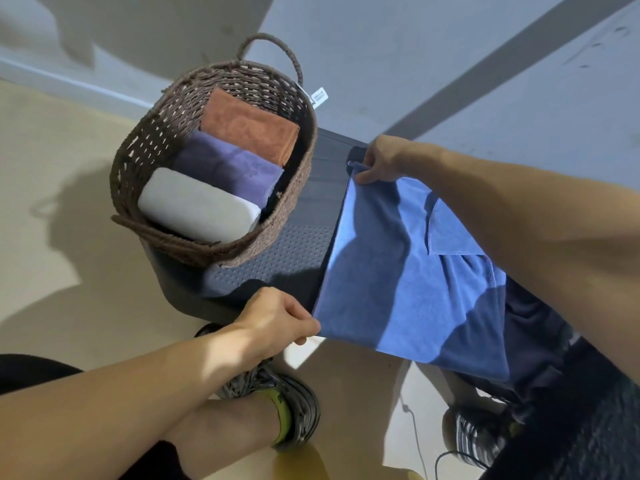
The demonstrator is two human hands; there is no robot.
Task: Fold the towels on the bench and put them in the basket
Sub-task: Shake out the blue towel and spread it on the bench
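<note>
A blue towel [388, 271] lies spread over the dark perforated bench [298, 244], its near part hanging off the front edge. My left hand [277, 320] pinches the towel's near left corner. My right hand [381, 161] pinches its far left corner at the back of the bench. One flap is folded over near the right forearm. To the left on the bench stands a brown woven basket [152, 143] holding three folded towels: orange [249, 129], purple [225, 168] and grey [197, 206].
The bench end sits against a grey wall, with beige floor to the left. My two feet in striped sneakers [277, 400] stand on the floor below the bench edge. A thin cable [415, 441] trails on the floor near the right shoe.
</note>
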